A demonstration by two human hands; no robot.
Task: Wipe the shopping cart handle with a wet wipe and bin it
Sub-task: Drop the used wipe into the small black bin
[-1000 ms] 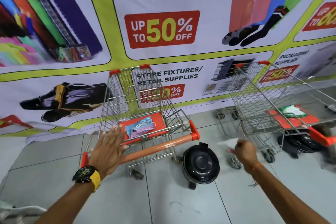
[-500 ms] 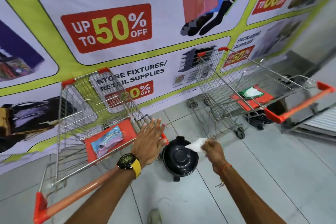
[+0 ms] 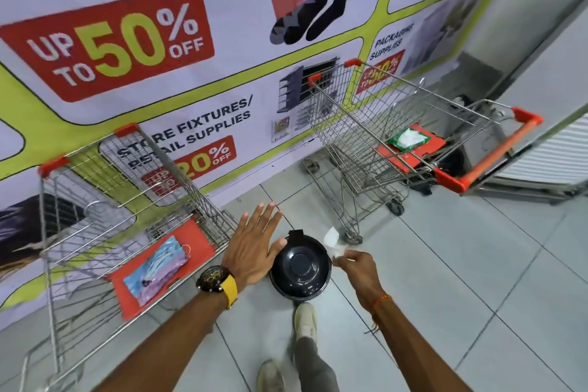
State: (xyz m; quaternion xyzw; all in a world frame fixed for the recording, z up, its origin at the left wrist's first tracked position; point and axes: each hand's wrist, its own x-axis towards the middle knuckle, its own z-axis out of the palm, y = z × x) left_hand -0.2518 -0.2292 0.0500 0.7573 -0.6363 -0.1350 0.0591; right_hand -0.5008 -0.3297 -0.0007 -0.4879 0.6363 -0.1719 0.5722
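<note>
A black round pedal bin [image 3: 300,270] with its lid closed stands on the floor between two wire shopping carts. My right hand [image 3: 358,266] pinches a white wet wipe [image 3: 333,241] just right of the bin's rim, slightly above it. My left hand [image 3: 253,247], fingers spread and empty, hovers at the bin's left edge, thumb near the lid. The left cart [image 3: 127,216] is beside my left arm; its handle is out of frame. My foot [image 3: 305,320] rests by the bin's front, at its pedal.
A wipes pack [image 3: 156,270] lies on the left cart's red child seat. A second cart [image 3: 391,137] with an orange handle [image 3: 496,153] and a green wipes pack [image 3: 409,140] stands at the right. A printed banner wall [image 3: 191,41] runs behind. Grey floor tiles [image 3: 461,280] spread to the right.
My view has moved right and closer to the bin. My left hand has left the cart and come beside the bin. My right hand has carried the wipe over to the bin's right edge.
</note>
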